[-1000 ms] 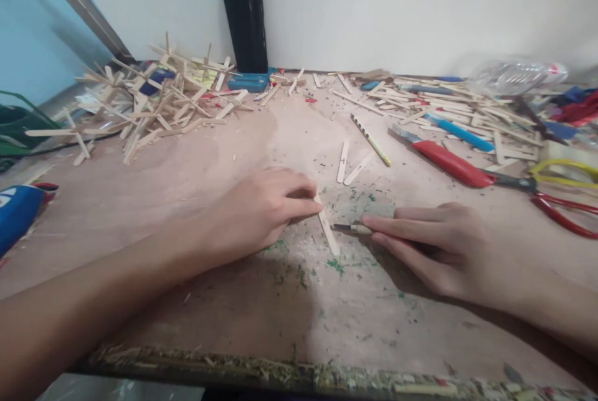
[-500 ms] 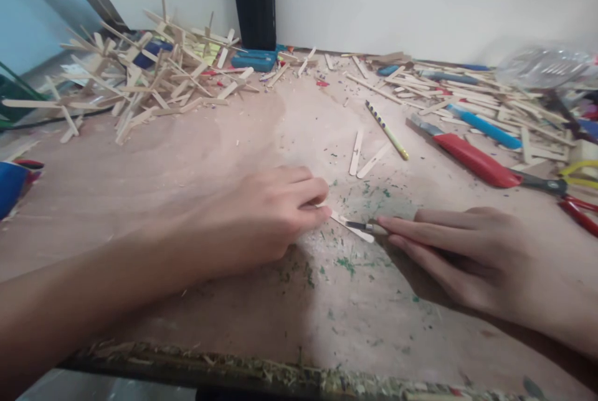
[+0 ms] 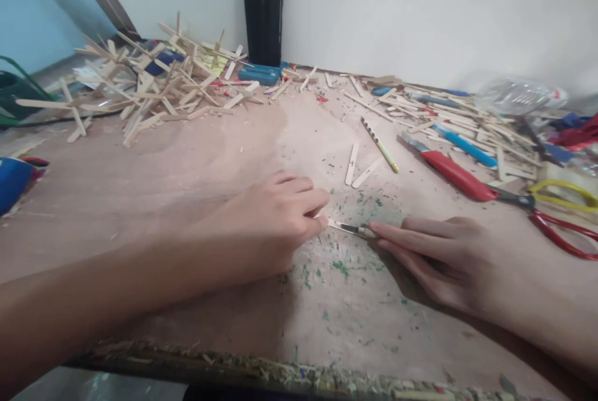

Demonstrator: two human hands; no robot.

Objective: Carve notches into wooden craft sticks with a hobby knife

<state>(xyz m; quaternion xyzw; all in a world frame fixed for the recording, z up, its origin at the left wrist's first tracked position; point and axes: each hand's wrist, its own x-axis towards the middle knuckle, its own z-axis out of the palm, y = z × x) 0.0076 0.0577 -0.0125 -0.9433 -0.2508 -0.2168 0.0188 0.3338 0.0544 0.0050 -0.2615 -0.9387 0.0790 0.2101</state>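
My left hand (image 3: 292,217) is closed, pinching one end of a wooden craft stick (image 3: 332,223) just above the board. In my right hand (image 3: 434,251) a craft knife (image 3: 357,230) is held between thumb and fingers, its dark blade lying along the stick. Part of the stick is hidden by my left fingers and by the knife. Just beyond my hands lie two craft sticks (image 3: 351,164) side by side at an angle, with small dark marks on them. A yellow patterned pencil (image 3: 379,146) rests behind them.
Crossed, joined craft sticks (image 3: 159,86) are heaped at the back left. Loose sticks (image 3: 448,117) spread at the back right, near a red-handled tool (image 3: 458,175), scissors (image 3: 555,202) and a clear plastic bottle (image 3: 518,96). Green shavings (image 3: 341,268) dot the wooden board (image 3: 196,164).
The head view has shifted slightly. The knife has drawn nearer to my left fingers, and its blade lies flatter along the stick. Both hands keep their grip.
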